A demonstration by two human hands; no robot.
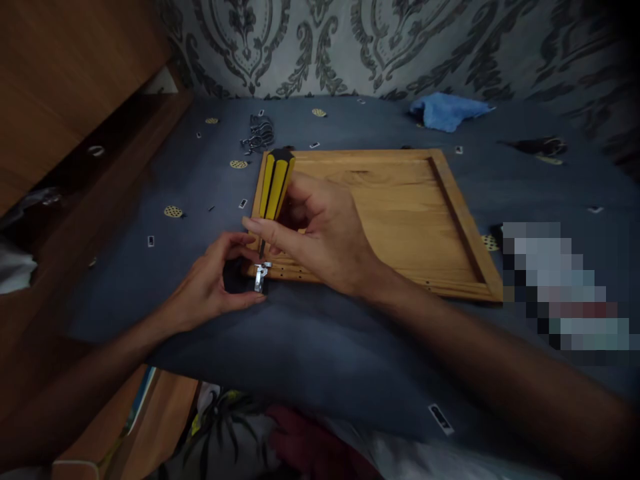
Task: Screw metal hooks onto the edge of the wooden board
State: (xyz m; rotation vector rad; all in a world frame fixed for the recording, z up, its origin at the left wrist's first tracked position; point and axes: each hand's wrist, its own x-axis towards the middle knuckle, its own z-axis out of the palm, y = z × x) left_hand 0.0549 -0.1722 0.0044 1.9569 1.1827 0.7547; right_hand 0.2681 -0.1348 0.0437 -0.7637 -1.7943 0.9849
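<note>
My right hand (325, 233) is closed round a screwdriver (277, 187) with a yellow and black handle, held nearly upright. Its shaft points down at a small silver metal hinge (260, 277) on the near left corner of a wooden panel (400, 220) with a raised frame. My left hand (215, 277) curves around the hinge, fingers at its upper end and thumb at its lower end, pinching it. Whether the screwdriver tip sits in a screw is too small to tell. Small dark holes run along the panel's near edge.
On the dark blue patterned cloth (200, 180) lie a cluster of dark metal pieces (260, 133), a blue cloth (445, 111) and a dark object (540, 145). A pixelated item (565, 287) is at the right. Wooden furniture (75, 87) borders the left side.
</note>
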